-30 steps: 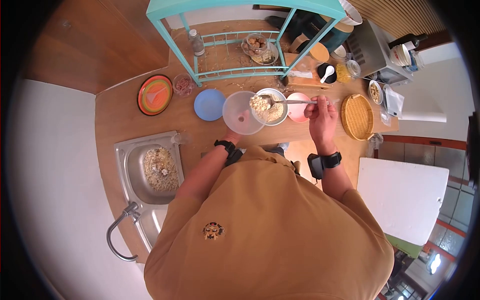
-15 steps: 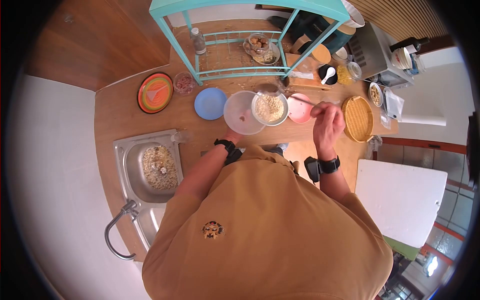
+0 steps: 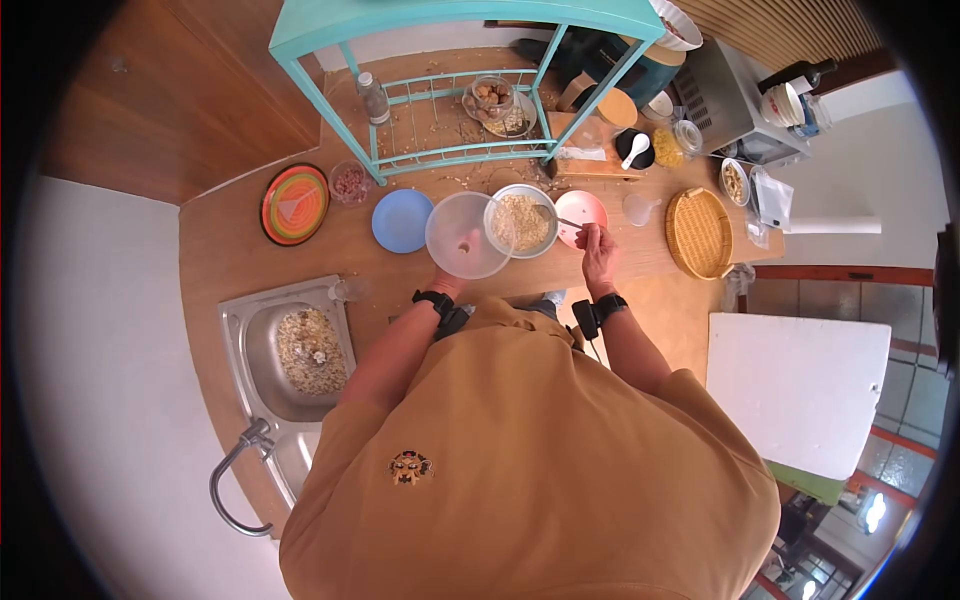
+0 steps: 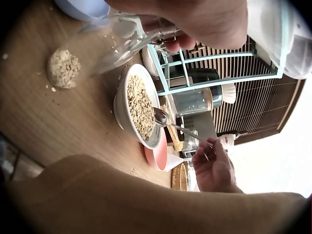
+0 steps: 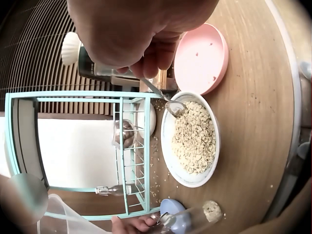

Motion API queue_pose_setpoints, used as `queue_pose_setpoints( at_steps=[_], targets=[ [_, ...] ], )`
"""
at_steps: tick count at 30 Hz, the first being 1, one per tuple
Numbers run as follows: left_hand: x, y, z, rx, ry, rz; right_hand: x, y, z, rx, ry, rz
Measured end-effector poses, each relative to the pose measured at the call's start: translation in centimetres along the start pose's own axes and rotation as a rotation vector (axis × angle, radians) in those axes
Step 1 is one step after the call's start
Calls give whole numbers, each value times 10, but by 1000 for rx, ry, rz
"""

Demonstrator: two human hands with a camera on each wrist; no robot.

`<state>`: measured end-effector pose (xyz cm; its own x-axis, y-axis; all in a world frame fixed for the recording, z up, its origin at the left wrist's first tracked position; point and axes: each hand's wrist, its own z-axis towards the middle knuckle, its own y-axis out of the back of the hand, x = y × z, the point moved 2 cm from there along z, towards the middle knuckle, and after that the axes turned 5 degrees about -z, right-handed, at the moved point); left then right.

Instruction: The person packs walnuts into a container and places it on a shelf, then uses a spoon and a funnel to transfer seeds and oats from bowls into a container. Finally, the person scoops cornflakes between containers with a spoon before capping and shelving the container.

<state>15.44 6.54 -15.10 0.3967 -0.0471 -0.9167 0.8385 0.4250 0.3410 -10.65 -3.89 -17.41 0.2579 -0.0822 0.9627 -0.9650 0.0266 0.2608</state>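
My left hand (image 4: 195,19) grips the neck of a clear glass bottle (image 4: 109,48), which has a little heap of oats at its bottom. A wide translucent funnel (image 3: 462,232) stands in the bottle's mouth; from above it hides most of that hand. My right hand (image 3: 599,258) pinches the handle of a metal spoon (image 5: 157,89). The spoon's head dips into the edge of the rolled oats (image 5: 192,139) in a white bowl (image 5: 166,161). This bowl stands right beside the funnel, whose rim overlaps it in the head view.
A pink bowl (image 3: 582,212) lies right of the oats, a blue bowl (image 3: 402,221) left of the funnel. Behind stands a turquoise rack (image 3: 450,157). Farther right are a small funnel (image 3: 640,208) and a wicker basket (image 3: 698,235). Left is a sink (image 3: 330,400) with oats in it.
The spoon held oats at the funnel's edge a second ago, then drew back over the bowl with no oats seen on it. Now it is down in the oats, and the right hand is lower.
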Motion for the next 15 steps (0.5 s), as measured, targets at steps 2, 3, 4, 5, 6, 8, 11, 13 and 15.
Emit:
queue_pose_setpoints(
  at_steps=[2,3,4,5,6,8,11,13,15],
  targets=[
    [-1,0,1,-7,31,5,-12,-3,0,4,-47,92],
    [3,-2,1,-31,27,-31,-16,-4,0,12,-91,181],
    [6,-4,0,-55,23,-67,-20,-4,1,5,-91,182],
    [10,-7,0,-50,20,-69,-24,-4,2,20,-179,249],
    [14,-8,-1,-51,14,-65,-30,-5,2,35,-267,316],
    [22,-9,-3,-51,6,-60,-39,-5,5,24,-307,374],
    [27,-10,-3,-37,11,-20,-47,1,8,7,-365,476],
    [25,-9,-3,-53,30,-71,-45,3,8,-3,-381,520],
    [23,-10,-3,-60,39,-89,-40,7,9,6,-355,575]
  ],
)
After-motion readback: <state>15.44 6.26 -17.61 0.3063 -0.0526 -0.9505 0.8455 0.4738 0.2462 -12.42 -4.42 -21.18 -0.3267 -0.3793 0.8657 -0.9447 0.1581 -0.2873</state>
